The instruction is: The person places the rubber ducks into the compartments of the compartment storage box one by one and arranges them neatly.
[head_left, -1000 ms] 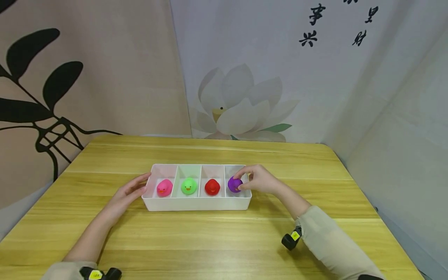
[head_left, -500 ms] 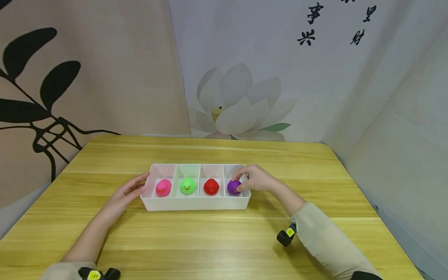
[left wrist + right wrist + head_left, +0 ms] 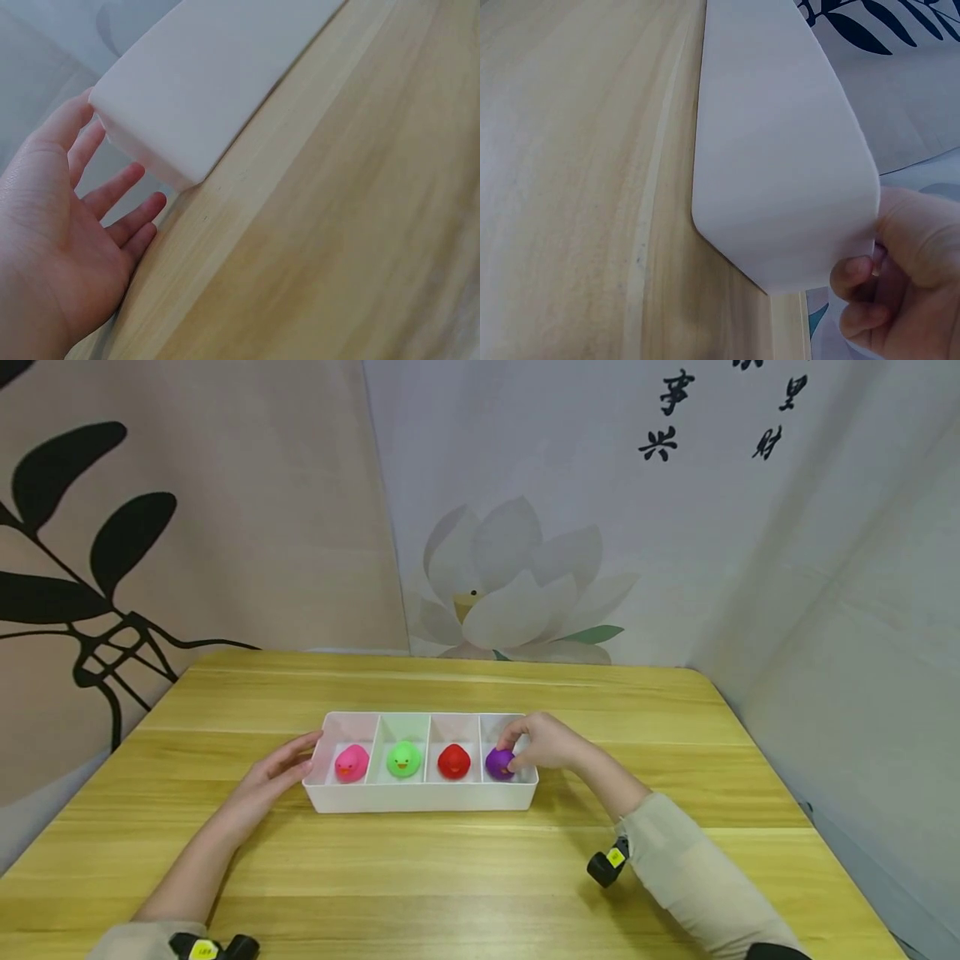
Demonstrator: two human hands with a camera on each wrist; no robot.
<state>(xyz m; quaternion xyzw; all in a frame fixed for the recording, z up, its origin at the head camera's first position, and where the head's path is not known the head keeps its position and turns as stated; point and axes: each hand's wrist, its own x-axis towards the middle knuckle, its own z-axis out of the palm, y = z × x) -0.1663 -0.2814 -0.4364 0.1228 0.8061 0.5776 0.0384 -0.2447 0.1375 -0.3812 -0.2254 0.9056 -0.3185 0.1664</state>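
Observation:
A white box [image 3: 420, 799] with a row of divided compartments stands on the table. From left to right its compartments hold a pink toy duck [image 3: 352, 763], a green toy duck [image 3: 404, 759], a red toy duck [image 3: 453, 762] and a purple toy duck [image 3: 498, 764]. My right hand [image 3: 546, 743] reaches over the right end and pinches the purple duck between thumb and fingers, low in its compartment. At the other end my left hand [image 3: 272, 777] touches the box's left rim, its fingers fairly straight and spread in the left wrist view. The right wrist view hides the ducks behind the box wall.
The wooden table [image 3: 420, 885] extends around the box on all sides. Behind it hangs a pale cloth backdrop [image 3: 300, 527] printed with a plant, a lotus and characters. Both forearms lie over the front part of the table, with small cameras at the wrists.
The right forearm has shifted slightly left and the purple duck a little left within its compartment, its beak now turned lower. The left hand has stayed at the rim.

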